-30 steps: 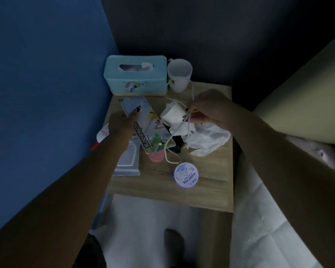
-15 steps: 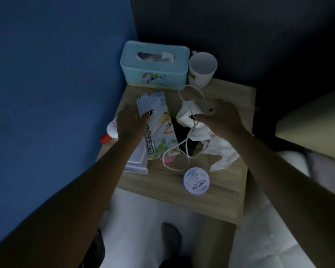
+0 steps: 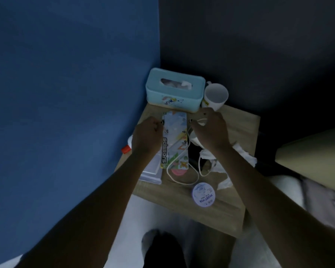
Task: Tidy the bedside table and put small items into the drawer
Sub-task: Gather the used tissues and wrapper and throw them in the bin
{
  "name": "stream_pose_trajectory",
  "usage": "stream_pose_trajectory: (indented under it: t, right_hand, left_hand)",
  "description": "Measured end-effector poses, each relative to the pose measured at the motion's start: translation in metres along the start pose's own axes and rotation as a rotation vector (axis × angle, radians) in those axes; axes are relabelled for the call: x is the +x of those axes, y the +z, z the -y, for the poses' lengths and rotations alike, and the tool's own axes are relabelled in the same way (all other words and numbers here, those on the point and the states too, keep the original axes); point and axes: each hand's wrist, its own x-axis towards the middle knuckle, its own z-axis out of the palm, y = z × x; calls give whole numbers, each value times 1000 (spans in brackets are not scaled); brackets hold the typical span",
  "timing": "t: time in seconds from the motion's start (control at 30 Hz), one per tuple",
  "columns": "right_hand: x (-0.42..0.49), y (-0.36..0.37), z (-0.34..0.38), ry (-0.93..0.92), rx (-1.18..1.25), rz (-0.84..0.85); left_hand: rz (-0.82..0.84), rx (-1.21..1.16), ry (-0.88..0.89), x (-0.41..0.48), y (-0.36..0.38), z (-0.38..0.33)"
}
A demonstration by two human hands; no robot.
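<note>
Wooden tabletop [image 3: 240,132] pretty cramped: scissors pack [image 3: 175,140] mid-left, left hand [image 3: 148,136] curled on its left edge, right hand [image 3: 211,130] pinching white cord [image 3: 182,178]. Round tin [image 3: 203,194] near front edge, right-back corner bare.

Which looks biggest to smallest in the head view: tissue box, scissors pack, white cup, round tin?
1. tissue box
2. scissors pack
3. white cup and round tin: they look alike, and the tin lies nearer the camera, so unranked.
</note>
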Motion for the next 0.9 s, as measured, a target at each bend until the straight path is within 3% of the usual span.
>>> stream_pose_trajectory:
  t: [0.37, 0.53, 0.8, 0.9]
  right_hand:
    - [-23, -5, 28, -63, 21, 84]
    - [-32, -9, 13, -179, -112, 158]
    - [-51, -28, -32, -380, 25, 194]
    - [-81, -52, -53, -355, 62, 262]
  left_hand:
    - [-94, -73, -99, -57, -34, -14]
    - [-176, -3, -100, -81, -28, -13]
    - [-424, -4, -140, -163, 15, -28]
    - [-397, 56, -168, -217, 37, -37]
